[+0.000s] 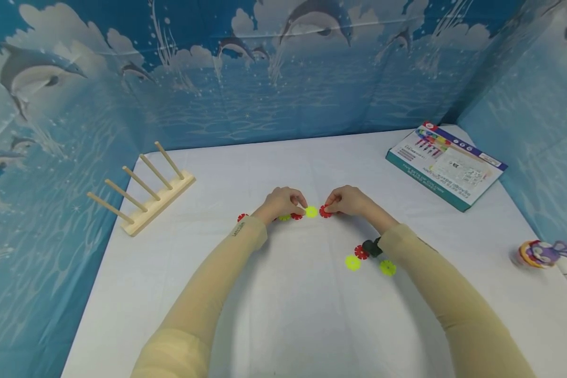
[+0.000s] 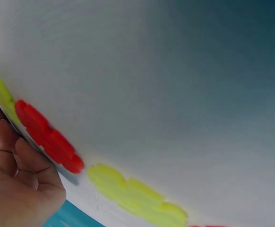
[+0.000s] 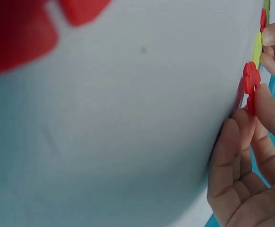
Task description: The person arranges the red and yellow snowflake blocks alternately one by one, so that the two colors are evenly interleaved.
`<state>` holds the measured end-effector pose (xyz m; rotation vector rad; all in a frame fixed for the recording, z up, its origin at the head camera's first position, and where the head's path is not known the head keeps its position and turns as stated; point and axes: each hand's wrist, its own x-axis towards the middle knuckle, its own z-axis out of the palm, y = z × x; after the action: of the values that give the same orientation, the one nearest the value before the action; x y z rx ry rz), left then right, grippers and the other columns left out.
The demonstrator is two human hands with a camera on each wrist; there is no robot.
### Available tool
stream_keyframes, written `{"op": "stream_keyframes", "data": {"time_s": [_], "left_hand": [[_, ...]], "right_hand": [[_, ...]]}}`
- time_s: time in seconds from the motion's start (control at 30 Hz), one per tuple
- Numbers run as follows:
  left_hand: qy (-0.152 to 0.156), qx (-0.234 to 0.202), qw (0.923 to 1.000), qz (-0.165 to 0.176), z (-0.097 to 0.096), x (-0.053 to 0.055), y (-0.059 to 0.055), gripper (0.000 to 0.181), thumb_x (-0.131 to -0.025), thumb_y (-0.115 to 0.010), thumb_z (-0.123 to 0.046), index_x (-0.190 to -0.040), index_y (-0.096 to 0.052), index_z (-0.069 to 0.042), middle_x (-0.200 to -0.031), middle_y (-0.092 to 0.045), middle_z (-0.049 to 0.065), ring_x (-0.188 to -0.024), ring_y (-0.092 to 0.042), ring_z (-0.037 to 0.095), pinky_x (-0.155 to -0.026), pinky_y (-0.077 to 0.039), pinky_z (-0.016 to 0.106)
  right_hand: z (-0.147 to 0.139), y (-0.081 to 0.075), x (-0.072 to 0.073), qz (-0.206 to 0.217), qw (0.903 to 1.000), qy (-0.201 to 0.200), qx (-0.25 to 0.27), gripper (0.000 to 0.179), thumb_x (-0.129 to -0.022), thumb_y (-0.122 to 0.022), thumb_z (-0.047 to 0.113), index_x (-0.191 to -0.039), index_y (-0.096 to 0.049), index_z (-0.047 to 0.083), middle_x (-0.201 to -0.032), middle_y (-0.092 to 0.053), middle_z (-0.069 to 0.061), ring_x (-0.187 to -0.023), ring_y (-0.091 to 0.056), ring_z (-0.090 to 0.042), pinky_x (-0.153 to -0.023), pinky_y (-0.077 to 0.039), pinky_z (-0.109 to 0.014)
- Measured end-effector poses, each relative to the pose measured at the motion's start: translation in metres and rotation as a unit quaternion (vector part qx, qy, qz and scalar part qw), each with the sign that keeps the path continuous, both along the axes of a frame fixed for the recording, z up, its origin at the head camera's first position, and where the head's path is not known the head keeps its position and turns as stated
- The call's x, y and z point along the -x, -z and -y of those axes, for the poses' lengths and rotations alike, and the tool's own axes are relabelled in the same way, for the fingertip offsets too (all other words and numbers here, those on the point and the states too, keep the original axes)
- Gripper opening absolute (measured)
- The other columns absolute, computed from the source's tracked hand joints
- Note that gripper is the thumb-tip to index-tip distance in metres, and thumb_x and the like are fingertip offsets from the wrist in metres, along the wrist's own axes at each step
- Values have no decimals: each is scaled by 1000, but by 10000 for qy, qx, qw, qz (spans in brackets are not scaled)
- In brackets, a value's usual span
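Observation:
Flower-shaped plastic discs lie in a row on the white cloth. My right hand (image 1: 352,201) pinches a red disc (image 3: 251,78) between thumb and fingers at the row's right end. Just left of it lies a yellow disc (image 1: 311,211). My left hand (image 1: 283,203) is at that disc's left edge, fingers loosely bent; the left wrist view shows a gap between hand and yellow disc. Another red disc (image 2: 47,137) lies beside the left fingers. The left hand and sleeve partly hide the rest of the row, where a yellow-green disc (image 1: 284,217) and a red disc (image 1: 242,217) show.
Near the right forearm lie a red disc (image 1: 361,252), a yellow disc (image 1: 353,262), a yellow-green disc (image 1: 388,268) and dark pieces (image 1: 369,248). A wooden peg stand (image 1: 163,207) is at left, a flat box (image 1: 446,165) at back right, a purple rabbit toy (image 1: 544,253) at far right.

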<state>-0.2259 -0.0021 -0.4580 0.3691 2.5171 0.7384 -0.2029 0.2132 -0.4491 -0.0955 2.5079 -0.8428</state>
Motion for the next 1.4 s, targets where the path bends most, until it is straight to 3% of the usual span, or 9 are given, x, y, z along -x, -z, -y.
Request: {"op": "stream_keyframes", "data": {"time_s": [0.47, 0.8, 1.4], "left_hand": [[68, 14, 10000, -50, 0, 0, -1, 14, -87, -76, -31, -99, -72, -26, -105, -59, 1, -101, -48, 20, -73, -46, 28], [71, 69, 9999, -39, 0, 0, -2, 14, -87, -75, -32, -99, -73, -26, -106, -58, 1, -104, -47, 20, -76, -47, 29], [209, 12, 9997, -93, 0, 0, 0, 13, -89, -73, -31, -100, -73, -24, -106, -58, 2, -102, -49, 20, -81, -46, 30]], "right_hand": [[9, 1, -1, -157, 9994, 210, -234, 25, -91, -70, 26, -101, -65, 4, -91, -61, -10, -83, -53, -22, -71, -44, -27], [13, 3, 0, -139, 9988, 150, -455, 20, -92, -68, 21, -100, -64, 3, -90, -60, -10, -82, -52, -21, -70, -43, -26], [13, 3, -3, -138, 9985, 232, -475, 21, -93, -68, 22, -100, -63, 3, -91, -59, -10, -82, -52, -21, -70, -43, -26]]}}
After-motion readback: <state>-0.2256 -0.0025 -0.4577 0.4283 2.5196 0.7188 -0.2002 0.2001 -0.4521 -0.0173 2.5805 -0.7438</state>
